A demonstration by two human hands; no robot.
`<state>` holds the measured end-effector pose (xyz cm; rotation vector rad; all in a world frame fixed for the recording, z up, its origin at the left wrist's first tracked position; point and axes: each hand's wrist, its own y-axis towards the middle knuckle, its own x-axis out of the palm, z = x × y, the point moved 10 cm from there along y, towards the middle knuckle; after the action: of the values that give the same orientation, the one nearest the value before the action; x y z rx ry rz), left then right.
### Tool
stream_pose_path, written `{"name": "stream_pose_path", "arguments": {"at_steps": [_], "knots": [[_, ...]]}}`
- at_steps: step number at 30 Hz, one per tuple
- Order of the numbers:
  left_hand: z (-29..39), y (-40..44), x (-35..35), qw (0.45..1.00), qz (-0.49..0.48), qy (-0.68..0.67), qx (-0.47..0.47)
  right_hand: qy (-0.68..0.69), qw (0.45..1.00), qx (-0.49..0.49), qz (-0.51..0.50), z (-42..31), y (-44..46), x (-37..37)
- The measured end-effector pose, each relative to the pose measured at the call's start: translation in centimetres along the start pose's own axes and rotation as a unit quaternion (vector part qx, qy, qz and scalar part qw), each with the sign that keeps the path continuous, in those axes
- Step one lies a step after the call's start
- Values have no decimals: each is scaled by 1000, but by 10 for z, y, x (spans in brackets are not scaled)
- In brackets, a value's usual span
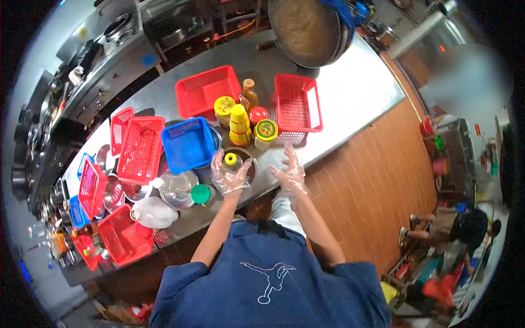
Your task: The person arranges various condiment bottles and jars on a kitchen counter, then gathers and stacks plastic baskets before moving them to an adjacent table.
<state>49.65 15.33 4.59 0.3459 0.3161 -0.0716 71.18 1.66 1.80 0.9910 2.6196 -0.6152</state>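
Note:
My left hand (229, 177), in a clear plastic glove, is curled round a see-through bottle with a yellow cap (231, 159). A round metal bowl (252, 170) shows behind this hand, partly hidden by it. My right hand (291, 170), gloved likewise, is held out above the table edge with its fingers spread and nothing in it. Just beyond the hands stand a yellow squeeze bottle (239, 126), a jar with a green and yellow lid (266, 131), a yellow-lidded jar (225, 109), a red-lidded container (257, 114) and a cork-topped bottle (249, 94).
Red baskets (298, 104) and a blue basket (188, 145) sit on the metal table (350, 104). Left of me are a white jug (156, 212) and a green-lidded container (200, 193). A large wok (306, 33) stands at the far end. Another person (470, 227) is at the right.

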Motion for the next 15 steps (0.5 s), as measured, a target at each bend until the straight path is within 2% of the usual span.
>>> {"name": "stream_pose_path", "arguments": {"at_steps": [2, 3, 5, 7, 9, 10, 11, 12, 13, 14, 15], "knots": [[10, 3, -1, 999, 41, 0, 5, -94, 961, -253, 64, -33, 24, 4], [9, 1, 2, 998, 60, 12, 1, -90, 959, -264, 44, -40, 36, 6], [-31, -9, 18, 979, 55, -134, -147, -144, 953, -263, 47, -53, 55, 13], [-27, -5, 16, 987, 74, -89, -110, -165, 938, -298, 57, -79, 62, 11], [-31, -9, 14, 988, 84, -34, -127, -90, 963, -253, -11, -71, 77, 17], [-28, -16, 12, 986, 99, -23, -130, -55, 963, -264, -15, -75, 79, 16], [-31, -20, 13, 978, 113, -67, -160, -50, 960, -274, -32, -77, 79, 20], [-36, -20, 13, 968, 130, -115, -184, 26, 967, -250, -43, -73, 83, 20], [-18, -16, 6, 983, 144, -53, -102, 101, 968, -221, -59, -66, 90, 24], [-16, -21, 1, 981, 166, -57, -86, 64, 960, -272, -15, -69, 89, 20], [-3, -26, -3, 978, 184, -60, -74, 65, 960, -271, -36, -66, 87, 23]]}}
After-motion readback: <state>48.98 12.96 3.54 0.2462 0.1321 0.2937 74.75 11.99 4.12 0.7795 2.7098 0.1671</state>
